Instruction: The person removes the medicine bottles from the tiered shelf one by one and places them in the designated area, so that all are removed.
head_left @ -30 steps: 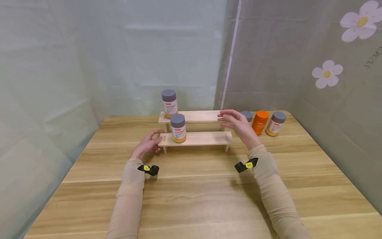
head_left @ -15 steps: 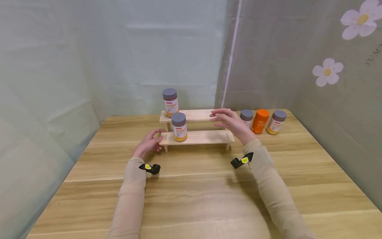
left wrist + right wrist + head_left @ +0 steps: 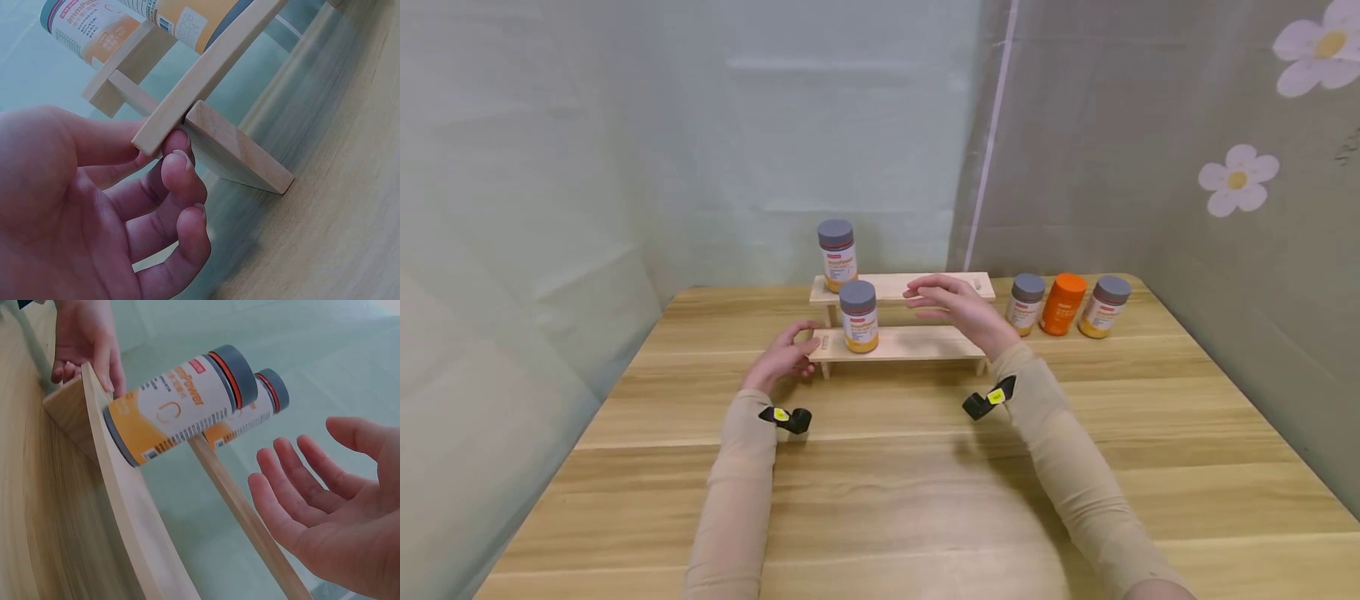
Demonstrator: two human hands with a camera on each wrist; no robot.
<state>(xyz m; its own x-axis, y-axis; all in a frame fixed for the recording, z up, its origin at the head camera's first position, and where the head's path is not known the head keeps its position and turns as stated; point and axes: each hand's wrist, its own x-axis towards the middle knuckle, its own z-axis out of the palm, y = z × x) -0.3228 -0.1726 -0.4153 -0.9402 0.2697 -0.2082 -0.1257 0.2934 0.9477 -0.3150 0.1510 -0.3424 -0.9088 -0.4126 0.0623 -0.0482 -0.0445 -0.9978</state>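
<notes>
A two-tier wooden shelf (image 3: 925,343) stands on the table. My left hand (image 3: 784,358) pinches the left end of its lower board, with curled fingertips (image 3: 181,172) under the edge in the left wrist view. One supplement bottle (image 3: 859,318) with a grey lid stands upright on the lower board near that end. Another grey-lidded bottle (image 3: 837,257) is upright on the upper board, behind it and slightly left. My right hand (image 3: 958,308) hovers over the shelf, right of both bottles. Its fingers are spread and relaxed, holding nothing, as the right wrist view shows (image 3: 337,506).
Right of the shelf, near the table's back edge, stand a grey-lidded bottle (image 3: 1026,305), an orange bottle (image 3: 1063,305) and another grey-lidded bottle (image 3: 1105,307). Hanging cloth (image 3: 850,125) borders the wooden table (image 3: 880,500) at the back and sides.
My right hand has moved left over the shelf, away from the bottles at the right, uncovering the nearest of them. My left hand stays on the shelf's end. The head view has shifted slightly.
</notes>
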